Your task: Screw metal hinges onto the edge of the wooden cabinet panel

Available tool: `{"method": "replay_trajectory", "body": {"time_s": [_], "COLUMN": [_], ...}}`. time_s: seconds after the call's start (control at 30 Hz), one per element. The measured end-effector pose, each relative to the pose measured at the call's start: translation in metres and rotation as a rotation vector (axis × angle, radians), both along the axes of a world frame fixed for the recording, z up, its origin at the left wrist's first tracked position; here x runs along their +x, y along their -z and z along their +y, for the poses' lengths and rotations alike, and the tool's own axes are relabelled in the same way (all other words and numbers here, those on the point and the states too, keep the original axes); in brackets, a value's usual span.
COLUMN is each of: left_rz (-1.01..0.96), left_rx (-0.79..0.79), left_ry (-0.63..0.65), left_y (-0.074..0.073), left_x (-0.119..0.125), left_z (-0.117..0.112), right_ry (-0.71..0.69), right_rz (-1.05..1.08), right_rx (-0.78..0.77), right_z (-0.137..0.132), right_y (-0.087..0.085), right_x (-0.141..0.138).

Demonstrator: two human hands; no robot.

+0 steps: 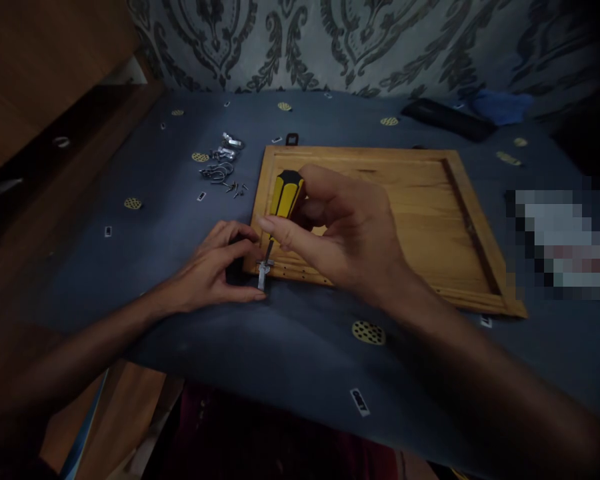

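in the head view, a yellow-and-black screwdriver [285, 197] is gripped in the right hand [354, 230], its handle clamped between the thumb and the curled fingers, the black butt exposed above them. the shaft is slanted down past the thumb tip, its lower end set at a small metal hinge [263, 273] near the left corner of a framed wooden panel [405, 200], on the near edge. the hinge is bracketed by the left hand [217, 265]: the thumb tip is placed at its lower end, which juts past the panel's edge, and the index fingertip is held just beside its upper part. thumb and index finger are spaced apart; whether the hinge is firmly pinched cannot be told.

the panel is laid flat on a dark printed cloth [290, 353]. beyond the left hand, near the panel's far left corner, metal fittings [234, 143], curved metal pieces [219, 173] and loose screws [237, 189] are grouped. at the far right, a black case [447, 119] and blue fabric [503, 107] are seen side by side.
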State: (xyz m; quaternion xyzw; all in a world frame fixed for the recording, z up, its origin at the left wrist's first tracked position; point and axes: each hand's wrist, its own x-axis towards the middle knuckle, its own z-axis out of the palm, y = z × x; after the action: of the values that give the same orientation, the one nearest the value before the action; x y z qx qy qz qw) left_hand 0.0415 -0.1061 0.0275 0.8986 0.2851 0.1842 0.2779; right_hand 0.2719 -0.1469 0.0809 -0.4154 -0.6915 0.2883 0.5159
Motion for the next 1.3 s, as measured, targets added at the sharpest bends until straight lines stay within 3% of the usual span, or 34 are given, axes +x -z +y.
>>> {"method": "replay_trajectory", "body": {"time_s": [0.23,0.53,0.73,1.3], "left_rz": [0.006,-0.037,-0.028,-0.019], "left_rx": [0.007,0.051,0.055,0.031], "left_ry": [0.008,0.022,0.022,0.025], "left_y": [-0.004,0.005,0.001,-0.002], "left_x": [0.001,-0.003,-0.001,0.0], "left_z": [0.0,0.0,0.0,0.0], "right_ry": [-0.268,-0.005,0.108,0.056], "right_rz": [0.038,0.099,0.15,0.126], "right_rx": [-0.165,0.067,0.1,0.025], "right_z": [-0.001,0.0,-0.007,-0.002], "right_y": [-0.022,-0.003,-0.012,0.001], "right_x": [0.015,-0.002,-0.001,-0.002]}}
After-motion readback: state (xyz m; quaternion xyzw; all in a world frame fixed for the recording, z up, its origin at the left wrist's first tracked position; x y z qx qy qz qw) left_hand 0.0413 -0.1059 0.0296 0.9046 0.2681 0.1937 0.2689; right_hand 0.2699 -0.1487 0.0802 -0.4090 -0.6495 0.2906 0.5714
